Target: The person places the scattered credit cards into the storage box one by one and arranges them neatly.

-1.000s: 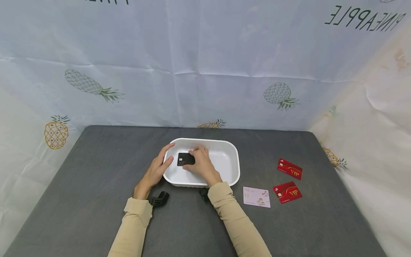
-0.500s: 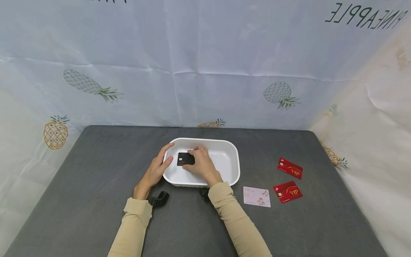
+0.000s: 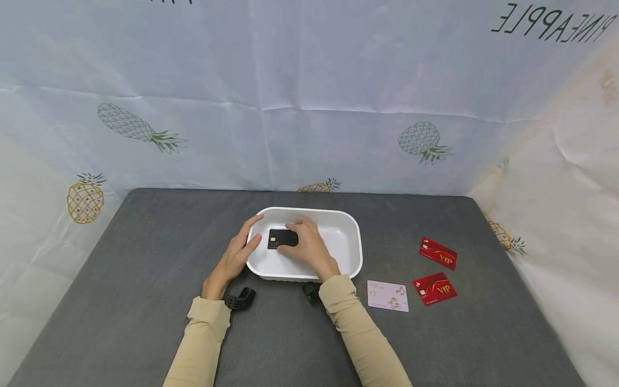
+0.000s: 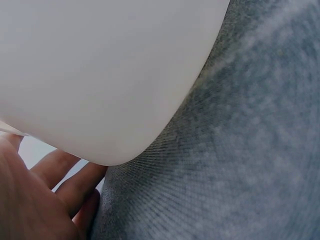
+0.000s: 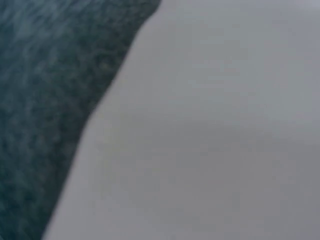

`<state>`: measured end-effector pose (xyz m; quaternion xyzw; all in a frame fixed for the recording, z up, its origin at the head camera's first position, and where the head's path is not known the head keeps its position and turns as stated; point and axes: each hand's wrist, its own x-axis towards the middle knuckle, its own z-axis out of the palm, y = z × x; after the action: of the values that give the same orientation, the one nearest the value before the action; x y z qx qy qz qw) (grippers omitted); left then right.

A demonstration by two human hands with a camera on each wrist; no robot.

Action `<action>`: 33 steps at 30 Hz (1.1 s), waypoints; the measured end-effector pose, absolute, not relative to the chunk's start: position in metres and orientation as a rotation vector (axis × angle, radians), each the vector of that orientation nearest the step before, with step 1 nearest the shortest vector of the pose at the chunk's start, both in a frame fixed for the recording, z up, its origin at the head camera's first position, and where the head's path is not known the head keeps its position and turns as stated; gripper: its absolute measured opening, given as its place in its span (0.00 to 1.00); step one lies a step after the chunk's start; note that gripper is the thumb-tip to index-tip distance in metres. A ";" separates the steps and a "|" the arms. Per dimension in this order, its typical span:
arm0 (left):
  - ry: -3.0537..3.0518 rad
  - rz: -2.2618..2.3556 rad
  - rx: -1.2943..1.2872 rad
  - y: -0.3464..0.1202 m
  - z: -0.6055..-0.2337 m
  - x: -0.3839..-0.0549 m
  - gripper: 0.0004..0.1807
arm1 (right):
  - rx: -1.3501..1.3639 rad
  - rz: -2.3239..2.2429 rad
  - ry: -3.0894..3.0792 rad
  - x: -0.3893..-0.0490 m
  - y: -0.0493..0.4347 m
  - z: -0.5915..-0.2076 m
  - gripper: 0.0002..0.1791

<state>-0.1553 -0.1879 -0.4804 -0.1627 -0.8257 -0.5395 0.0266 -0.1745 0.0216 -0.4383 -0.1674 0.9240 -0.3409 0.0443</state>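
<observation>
A black card marked VIP (image 3: 278, 238) lies flat inside the left part of a white plastic tray (image 3: 345, 242). My right hand (image 3: 309, 247) reaches into the tray over the card's right end. Its thumb and index finger are spread at the card's lower and upper edges, seemingly loose from it. My left hand (image 3: 233, 259) holds the tray's left end, the thumb over the rim and the other fingers outside. In the left wrist view, the fingers (image 4: 75, 187) rest against the tray wall (image 4: 110, 100). The right wrist view shows only blurred tray wall (image 5: 200, 150) and dark cloth.
On the grey table (image 3: 145, 322), right of the tray, lie a pale pink card (image 3: 388, 295) and two red VIP cards, an upper red card (image 3: 438, 253) and a lower red card (image 3: 434, 288). A pineapple-print curtain (image 3: 290, 80) hangs behind the table.
My right hand has shifted slightly right, with thumb and index finger a little wider apart, and more of the black card shows. My left hand and the tray have stayed put.
</observation>
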 end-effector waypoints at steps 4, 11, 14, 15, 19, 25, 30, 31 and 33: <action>-2.555 -1.667 -0.499 -0.188 -0.480 -0.156 0.29 | -0.525 -1.111 2.779 -0.175 0.026 -0.436 0.33; -2.559 -1.676 -0.486 -0.187 -0.478 -0.156 0.30 | -0.600 -1.206 2.750 -0.173 0.038 -0.430 0.30; -2.563 -1.674 -0.483 -0.187 -0.478 -0.156 0.30 | -0.618 -1.237 2.728 -0.169 0.043 -0.427 0.30; -2.564 -1.672 -0.481 -0.187 -0.478 -0.156 0.30 | -0.622 -1.243 2.724 -0.168 0.045 -0.426 0.30; -2.565 -1.660 -0.477 -0.187 -0.478 -0.156 0.29 | -0.598 -1.283 2.695 -0.162 0.052 -0.422 0.30; -2.572 -1.628 -0.479 -0.188 -0.480 -0.156 0.29 | -0.581 -1.392 2.632 -0.152 0.060 -0.414 0.30; -2.570 -1.646 -0.475 -0.188 -0.479 -0.156 0.29 | -0.623 -1.458 2.572 -0.145 0.068 -0.409 0.30; -2.572 -1.645 -0.474 -0.188 -0.479 -0.156 0.29 | -0.631 -1.465 2.563 -0.144 0.069 -0.409 0.30; -2.571 -1.644 -0.474 -0.188 -0.479 -0.156 0.30 | -0.646 -1.482 2.544 -0.141 0.073 -0.407 0.30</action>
<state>-0.1559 -0.1880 -0.4790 -0.1535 -0.8321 -0.5322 0.0268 -0.1410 0.0731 -0.4071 -0.2139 0.8423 -0.4906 0.0638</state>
